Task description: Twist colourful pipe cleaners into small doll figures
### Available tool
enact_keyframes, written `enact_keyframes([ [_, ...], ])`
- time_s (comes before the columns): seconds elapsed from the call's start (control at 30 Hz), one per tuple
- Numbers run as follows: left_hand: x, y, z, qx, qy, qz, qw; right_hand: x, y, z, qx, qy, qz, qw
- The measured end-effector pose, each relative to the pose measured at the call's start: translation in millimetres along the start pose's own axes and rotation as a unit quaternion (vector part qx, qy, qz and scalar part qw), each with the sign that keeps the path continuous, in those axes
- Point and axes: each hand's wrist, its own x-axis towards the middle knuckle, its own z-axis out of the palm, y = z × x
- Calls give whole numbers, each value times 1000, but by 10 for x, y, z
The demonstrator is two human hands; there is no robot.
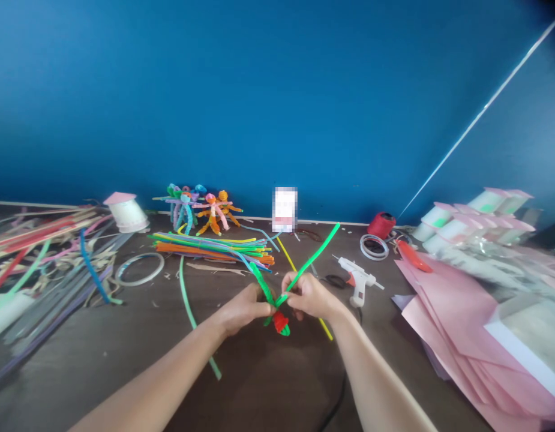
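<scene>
Both of my hands meet over the middle of the table around a small pipe-cleaner figure (281, 322) with a red part and a green end toward me. My left hand (248, 307) pinches its body, where a twisted green limb (262, 283) sticks up. Between the thumb and fingers of my right hand (309, 295) is a straight green pipe cleaner (321, 247), which slants up to the right and meets the body. Just behind lies a bundle of mixed-colour pipe cleaners (209, 249). A yellow pipe cleaner (326, 330) passes beneath my right hand.
Several finished pipe-cleaner figures (214, 210) stand by the blue wall. To the right are a white glue gun (358, 277), red thread (381, 225), tape rolls (374, 246) and pink sheets (457, 312). Loose strips (79, 288), a tape ring (140, 269) and a paper-roofed cup (126, 213) lie left.
</scene>
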Motion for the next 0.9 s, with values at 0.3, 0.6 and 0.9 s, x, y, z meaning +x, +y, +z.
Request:
enact_keyframes([
  [0.3,25,-4,-25,0,17,25,1000,22,24,8,-15,14,12,1000],
  [0.6,23,-19,-62,5,19,37,999,20,54,-16,10,23,10,1000],
  [0.9,63,-87,-72,9,15,30,999,33,93,-27,36,0,7,999],
])
